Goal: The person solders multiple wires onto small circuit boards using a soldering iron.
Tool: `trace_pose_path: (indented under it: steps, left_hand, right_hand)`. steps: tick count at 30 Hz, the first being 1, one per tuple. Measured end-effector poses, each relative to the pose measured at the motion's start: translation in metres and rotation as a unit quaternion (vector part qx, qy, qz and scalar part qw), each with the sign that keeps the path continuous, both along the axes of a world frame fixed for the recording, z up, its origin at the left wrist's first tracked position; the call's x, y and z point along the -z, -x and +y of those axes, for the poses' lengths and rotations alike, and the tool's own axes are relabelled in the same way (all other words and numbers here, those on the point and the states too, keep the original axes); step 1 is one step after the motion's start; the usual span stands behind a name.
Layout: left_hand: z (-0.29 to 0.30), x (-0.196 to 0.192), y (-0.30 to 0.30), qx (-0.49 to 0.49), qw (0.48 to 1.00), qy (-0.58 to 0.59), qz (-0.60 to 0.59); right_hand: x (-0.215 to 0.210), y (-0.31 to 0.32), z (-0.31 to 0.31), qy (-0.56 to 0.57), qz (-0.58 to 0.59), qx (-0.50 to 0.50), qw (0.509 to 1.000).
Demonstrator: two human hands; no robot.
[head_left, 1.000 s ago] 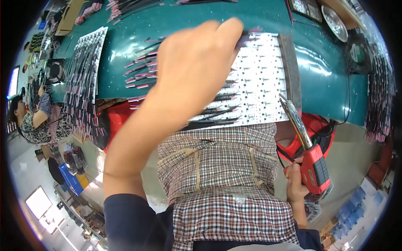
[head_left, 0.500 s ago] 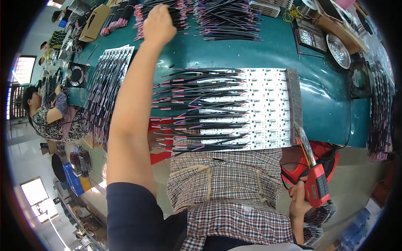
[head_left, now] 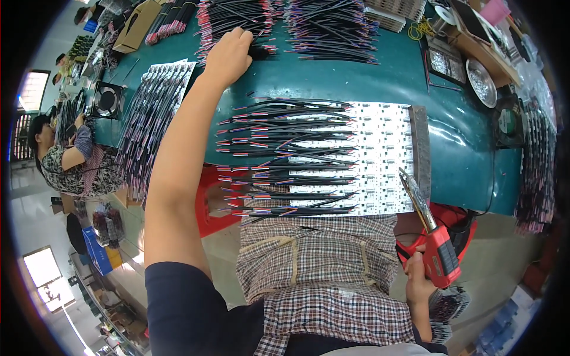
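My right hand (head_left: 419, 283) is wrapped round the red handle of a soldering gun (head_left: 442, 255). Its long metal tip reaches up over the lower right part of a white circuit board sheet (head_left: 380, 136). Rows of black-sleeved wires (head_left: 309, 148) with red, white and blue ends lie across the sheet's left side. At the far left of centre, my left hand (head_left: 230, 56) is by the near edge of a pile of loose black wires (head_left: 237, 18). Its fingers are curled and bent down, and what is in them is hidden.
A dark metal bar (head_left: 420, 157) lies along the sheet's right edge. Another wired sheet (head_left: 160, 95) is at left, beside a small fan (head_left: 107, 102). A metal bowl (head_left: 481, 83) stands at far right. A co-worker (head_left: 74, 157) sits at left.
My left hand has drawn back from the wire pile toward me. The soldering gun's tip has swung left from the bar onto the white sheet.
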State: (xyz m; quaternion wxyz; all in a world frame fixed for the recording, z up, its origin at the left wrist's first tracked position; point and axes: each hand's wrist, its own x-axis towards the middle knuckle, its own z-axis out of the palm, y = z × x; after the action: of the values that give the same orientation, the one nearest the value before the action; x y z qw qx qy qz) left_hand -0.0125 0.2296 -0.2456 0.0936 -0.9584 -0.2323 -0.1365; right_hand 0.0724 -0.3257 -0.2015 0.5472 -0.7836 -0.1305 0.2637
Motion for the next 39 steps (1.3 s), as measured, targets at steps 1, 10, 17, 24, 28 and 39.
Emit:
trace_pose_path:
  steps: [1, 10, 17, 24, 28, 39]
  left_hand:
    - [0.002, 0.0, 0.0, 0.0, 1.0, 0.0, -0.002]
    - [-0.005, -0.008, 0.003, -0.086, 0.967, 0.045, -0.234]
    - [-0.027, -0.037, -0.002, 0.003, 0.8, 0.27, -0.536]
    - [-0.031, -0.031, 0.002, 0.0, 0.765, 0.325, -0.556]
    - [-0.029, -0.03, -0.002, 0.017, 0.752, 0.34, -0.565]
    - [-0.081, -0.083, -0.033, 0.12, 0.889, 0.194, -0.396]
  right_hand:
    - [0.0, 0.001, 0.0, -0.004, -0.006, 0.0, 1.0]
    - [0.001, 0.002, -0.002, -0.015, -0.04, 0.017, 0.999]
    - [0.007, -0.001, -0.001, -0.021, -0.035, 0.04, 0.998]
    - [0.005, -0.006, 0.003, -0.054, -0.016, 0.056, 0.997]
    - [0.001, -0.007, 0.005, -0.064, -0.034, 0.055, 0.996]
    - [-0.004, -0.019, 0.014, -0.086, -0.033, 0.051, 0.994]
